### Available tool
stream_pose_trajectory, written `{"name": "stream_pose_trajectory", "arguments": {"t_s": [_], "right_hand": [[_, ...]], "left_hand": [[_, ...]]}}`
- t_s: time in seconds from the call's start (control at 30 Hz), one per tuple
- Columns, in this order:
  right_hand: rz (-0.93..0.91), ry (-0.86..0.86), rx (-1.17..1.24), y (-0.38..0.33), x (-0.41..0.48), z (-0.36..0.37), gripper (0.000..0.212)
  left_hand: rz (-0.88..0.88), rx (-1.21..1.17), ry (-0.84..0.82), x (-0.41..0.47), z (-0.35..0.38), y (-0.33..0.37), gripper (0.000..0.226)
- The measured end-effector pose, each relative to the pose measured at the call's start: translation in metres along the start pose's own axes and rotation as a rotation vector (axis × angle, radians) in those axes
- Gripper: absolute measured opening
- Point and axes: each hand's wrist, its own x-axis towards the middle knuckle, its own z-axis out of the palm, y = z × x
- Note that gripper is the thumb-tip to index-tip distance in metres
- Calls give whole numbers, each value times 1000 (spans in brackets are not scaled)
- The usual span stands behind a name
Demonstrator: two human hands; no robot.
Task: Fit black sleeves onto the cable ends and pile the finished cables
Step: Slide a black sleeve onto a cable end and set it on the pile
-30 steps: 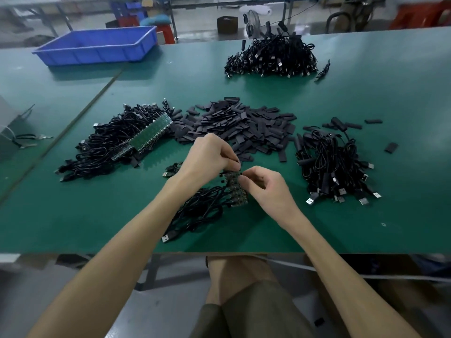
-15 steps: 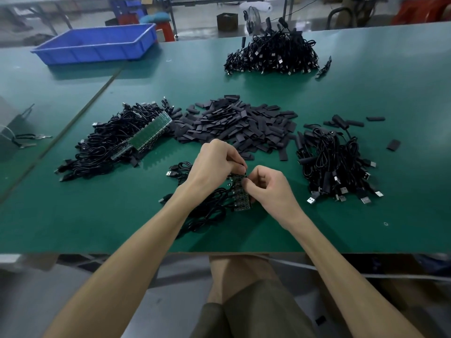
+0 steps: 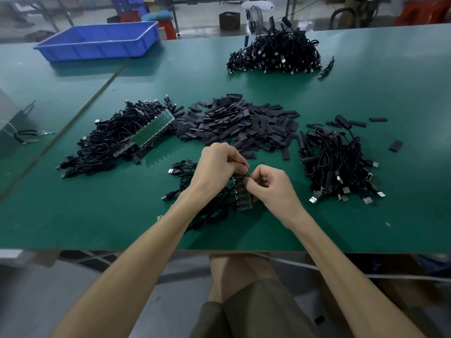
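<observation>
green mat-topped table (image 3: 353, 98): plain teal-green | blue plastic rectangular tray (image 3: 97, 42): solid blue | heap of flat black sleeves (image 3: 239, 125): matte black | pile of thin black cables (image 3: 336, 164): black, silver plug tips | long pale-green circuit-board strip (image 3: 153, 129): fine cross-stripes | short dark-green circuit-board strip (image 3: 244, 201): rows of black dots | olive fabric shorts (image 3: 256, 311): plain olive

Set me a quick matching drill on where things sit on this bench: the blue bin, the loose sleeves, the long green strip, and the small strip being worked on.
Things
1. blue bin
2. sleeve pile
3. long green board strip
4. small board strip

Places
A. pinched between left hand and right hand
B. far left corner of the table
C. mid-table, just beyond the hands
D. lying on the left cable heap

Pairs: 1-B, 2-C, 3-D, 4-A
</observation>
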Motion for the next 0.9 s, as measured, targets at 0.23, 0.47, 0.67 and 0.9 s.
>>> {"name": "stream_pose_trajectory", "arguments": {"t_s": [0.23, 0.47, 0.67, 0.9], "right_hand": [[-6, 3, 17, -2, -1, 0, 24], [-6, 42, 19, -2, 0, 2, 21], [-28, 44, -9, -1, 2, 1, 29], [-94, 25, 82, -4, 4, 3, 43]], "left_hand": [[10, -36, 85, -4, 7, -5, 28], [14, -171, 203, -5, 3, -1, 13], [61, -606, 298, -3, -45, 32, 11], [167, -948, 98, -4, -61, 63, 17]]}}
